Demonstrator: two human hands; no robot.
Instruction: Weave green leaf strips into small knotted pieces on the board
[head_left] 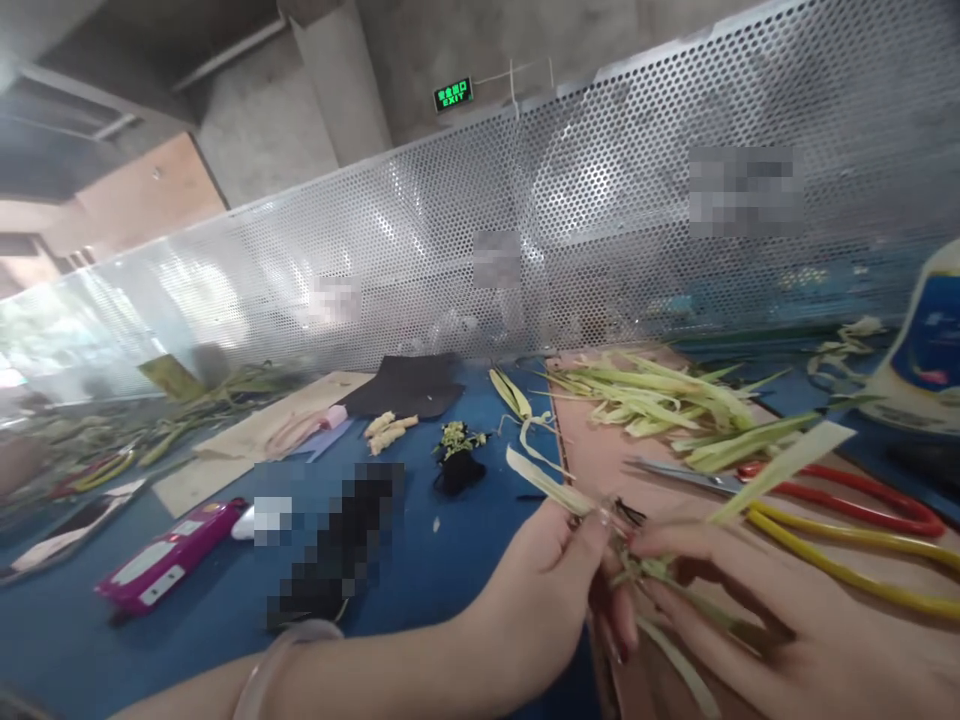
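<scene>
My left hand [536,570], with a pale bracelet on its wrist, pinches a small bundle of pale green leaf strips [553,490], which look like corn husk. My right hand [795,610] is closed on the same bundle from the other side, fingertips close to the left thumb. One broad strip [787,468] sticks up past the right hand, and another hangs below. Dark thread-like bits show between the fingers; the join itself is mostly hidden. Just beyond the right hand lie scissors [862,497] with one red and one yellow handle, on a brown board [600,475].
Loose green strips [660,395] are heaped on the board's far end. A white bottle with a blue label [930,340] stands at right. On the blue table [420,550] are a purple device [172,555], small husk figures [388,430] and black paper [409,385]. A perforated metal screen [450,230] rises behind.
</scene>
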